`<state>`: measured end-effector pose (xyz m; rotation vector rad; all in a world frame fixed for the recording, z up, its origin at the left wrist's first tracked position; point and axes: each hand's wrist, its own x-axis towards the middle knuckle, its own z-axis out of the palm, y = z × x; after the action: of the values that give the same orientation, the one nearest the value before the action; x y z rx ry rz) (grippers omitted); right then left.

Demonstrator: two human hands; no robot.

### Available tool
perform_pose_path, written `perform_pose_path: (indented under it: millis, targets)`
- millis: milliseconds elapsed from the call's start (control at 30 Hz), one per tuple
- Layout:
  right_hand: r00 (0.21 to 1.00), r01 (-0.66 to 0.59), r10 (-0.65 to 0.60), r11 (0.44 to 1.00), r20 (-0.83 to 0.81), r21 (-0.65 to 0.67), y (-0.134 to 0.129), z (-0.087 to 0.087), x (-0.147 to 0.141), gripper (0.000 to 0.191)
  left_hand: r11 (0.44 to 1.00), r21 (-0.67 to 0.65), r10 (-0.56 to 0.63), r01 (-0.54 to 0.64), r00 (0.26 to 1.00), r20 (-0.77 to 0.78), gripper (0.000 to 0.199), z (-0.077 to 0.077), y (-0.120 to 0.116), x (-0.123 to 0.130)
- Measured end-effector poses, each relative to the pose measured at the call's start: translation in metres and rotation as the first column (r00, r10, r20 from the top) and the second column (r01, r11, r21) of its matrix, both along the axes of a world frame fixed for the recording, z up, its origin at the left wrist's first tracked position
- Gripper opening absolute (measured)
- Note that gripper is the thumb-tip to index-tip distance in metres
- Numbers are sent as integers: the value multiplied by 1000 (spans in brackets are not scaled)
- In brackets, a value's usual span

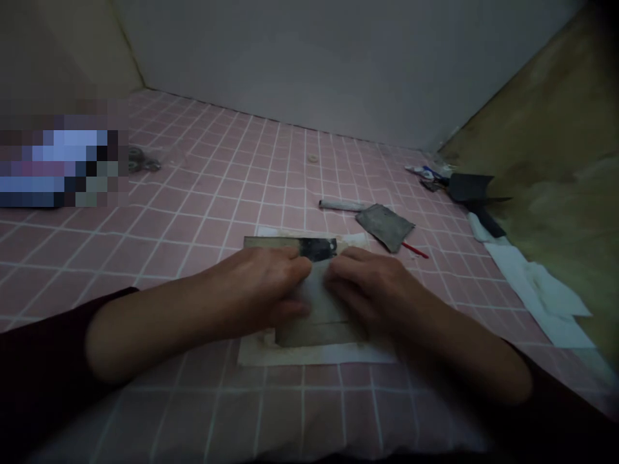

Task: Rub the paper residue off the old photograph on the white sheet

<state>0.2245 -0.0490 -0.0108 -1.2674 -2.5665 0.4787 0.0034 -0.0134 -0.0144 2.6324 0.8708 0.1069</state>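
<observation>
Both hands meet over a small layered stack in the middle of the pink checked cloth. My left hand (264,277) is closed, thumb against fingers, at the left edge of a thin pale sheet (322,296). At the sheet's upper right, my right hand (370,277) pinches it, its fingers slightly blurred. Behind the fingertips shows a black, speckled patch (316,248) on a flat grey-brown piece (314,335). That piece lies on white paper (314,356) with stained edges. The fingers hide part of the stack.
Beyond my right hand lie a grey square pad (385,227), a whitish tube (341,205) and a thin red stick (416,250). White paper strips (536,290) and a dark scraper-like tool (469,188) are by the right wall. A pixelated object (53,164) sits far left; a small ring (313,158) lies farther back.
</observation>
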Motion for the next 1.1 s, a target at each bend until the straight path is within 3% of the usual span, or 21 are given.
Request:
perform_pose_path:
  millis: [100, 300, 500, 667, 833, 967, 1100]
  targets:
    - [997, -57, 58, 998, -49, 17, -1, -2, -5, 16, 1000, -7, 18, -18, 1000, -5, 15, 1, 0, 1]
    - [999, -8, 9, 999, 37, -36, 2, 1, 8, 16, 1000, 2, -20, 20, 1000, 5, 19, -1, 0, -2]
    - [993, -76, 75, 997, -91, -4, 0, -2, -4, 11, 1000, -5, -2, 2, 1000, 3, 13, 0, 0, 0]
    - [998, 13, -10, 998, 61, -53, -1, 3, 4, 14, 1000, -19, -20, 20, 1000, -2, 17, 1, 1, 0]
    - [997, -60, 58, 998, -50, -22, -4, -2, -7, 14, 1000, -14, -2, 2, 1000, -7, 13, 3, 0, 0]
    - [999, 6, -8, 998, -33, -60, -1, 0, 3, 15, 1000, -12, -22, 22, 1000, -7, 17, 3, 0, 0]
    - [999, 18, -19, 1000, -37, -14, -1, -1, 2, 16, 1000, -11, -10, 10, 1000, -16, 16, 3, 0, 1]
